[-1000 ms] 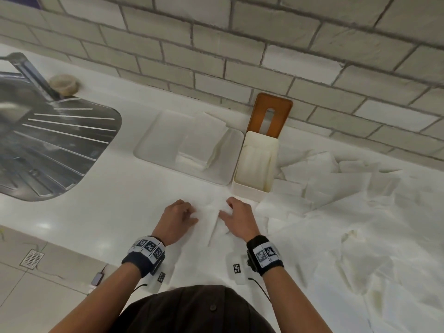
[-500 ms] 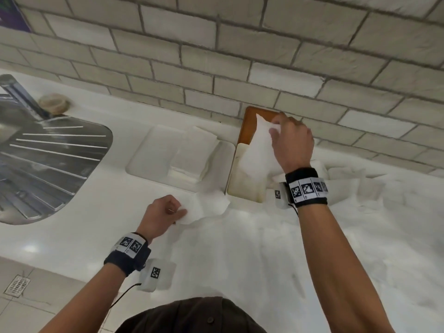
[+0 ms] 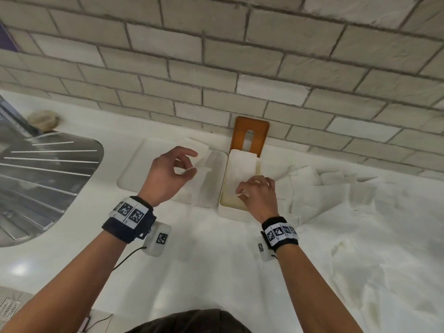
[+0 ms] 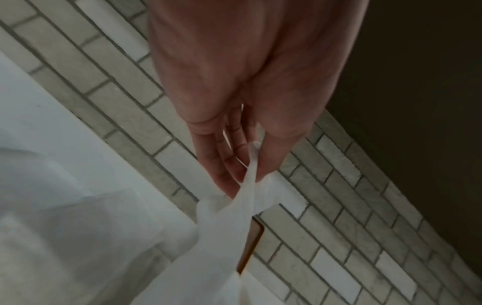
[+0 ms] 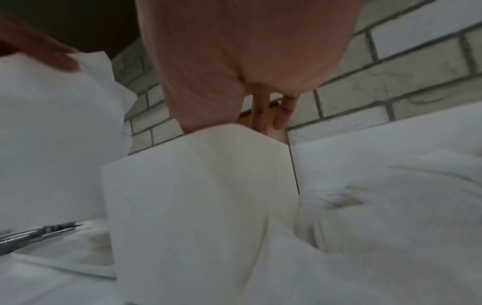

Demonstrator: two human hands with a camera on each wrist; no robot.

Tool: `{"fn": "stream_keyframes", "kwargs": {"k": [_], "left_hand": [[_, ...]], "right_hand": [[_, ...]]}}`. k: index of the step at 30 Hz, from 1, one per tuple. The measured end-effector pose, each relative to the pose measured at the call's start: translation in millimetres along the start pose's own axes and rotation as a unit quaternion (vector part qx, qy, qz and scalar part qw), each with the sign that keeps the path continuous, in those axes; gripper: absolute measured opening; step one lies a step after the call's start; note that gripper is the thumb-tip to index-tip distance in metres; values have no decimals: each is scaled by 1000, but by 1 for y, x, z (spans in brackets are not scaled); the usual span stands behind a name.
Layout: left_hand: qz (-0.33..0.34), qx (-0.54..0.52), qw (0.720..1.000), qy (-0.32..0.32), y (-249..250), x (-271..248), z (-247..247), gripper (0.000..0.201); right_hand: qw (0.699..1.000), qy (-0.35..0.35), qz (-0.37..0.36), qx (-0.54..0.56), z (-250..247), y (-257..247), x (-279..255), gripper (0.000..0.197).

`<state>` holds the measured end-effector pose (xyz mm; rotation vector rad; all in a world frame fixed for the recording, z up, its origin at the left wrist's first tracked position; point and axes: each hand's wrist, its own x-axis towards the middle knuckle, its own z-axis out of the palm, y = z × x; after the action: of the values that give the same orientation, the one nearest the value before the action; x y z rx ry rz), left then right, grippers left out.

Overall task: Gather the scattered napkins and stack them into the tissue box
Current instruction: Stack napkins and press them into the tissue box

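Hands [image 3: 258, 193] over tissue box [image 3: 224, 210], left [image 3: 165, 174] pinching napkin [image 4: 242, 198]

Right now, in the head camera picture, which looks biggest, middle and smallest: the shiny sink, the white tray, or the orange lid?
1. Metal sink, though the picture's edge cuts it off.
2. White tray, partly hidden by the left hand.
3. Orange lid, leaning on the brick wall; it stands farthest away, which shrinks it a little.

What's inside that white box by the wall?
The tissue box holds a white napkin, with the right hand pressing its near end. Anything beneath that napkin is covered.
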<state>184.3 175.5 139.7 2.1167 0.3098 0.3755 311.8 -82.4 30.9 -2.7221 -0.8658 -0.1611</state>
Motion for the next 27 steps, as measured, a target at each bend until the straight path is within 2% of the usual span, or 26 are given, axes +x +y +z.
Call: {"fn": "stream_keyframes", "kwargs": {"k": [3,6,9,11,13,14,15,17,19,20,22,24,26,27], "left_hand": [[12,-10,999,-31,20,17,7,19],[32,-20,998,-57,34,27,12,19],[56,-38,992,-106,47,33,14,22],[77,-54,985,-147,60,33,14,20],[103,-79,974,-185,75,33,13,17],[112,-95,969,-198,82,34,13,16],[118,-108,966,-205,88,37,14,16],[137,-117,966,-187,95,44,16,17],[145,-130,971,-140,96,51,22,30],[122,-134,976,-122,95,53,26,45],[26,-136,981,-136,86,52,37,82],[-78,-151,966,-195,71,50,53,101],[-110,-188,957,-190,52,55,70,95],[-106,-194,961,-167,46,59,77,86]], "right_hand": [[996,-88,16,-9,0,5,1,14],[985,-166,32,27,-18,5,5,34],[973,-103,64,195,-49,0,7,56],[923,-77,93,365,-73,-14,3,89],[865,-105,97,481,-87,-30,-3,110],[842,-117,95,518,-89,-36,-6,108],[825,-114,93,545,-88,-40,-8,98],[802,-74,114,582,-85,-47,-13,62],[779,-18,143,610,-81,-51,-20,35],[768,5,151,623,-79,-52,-23,30],[758,32,154,633,-78,-51,-26,32],[771,53,165,612,-77,-49,-25,38],[780,75,199,589,-72,-48,-27,54],[772,86,215,593,-69,-47,-29,64]]}}
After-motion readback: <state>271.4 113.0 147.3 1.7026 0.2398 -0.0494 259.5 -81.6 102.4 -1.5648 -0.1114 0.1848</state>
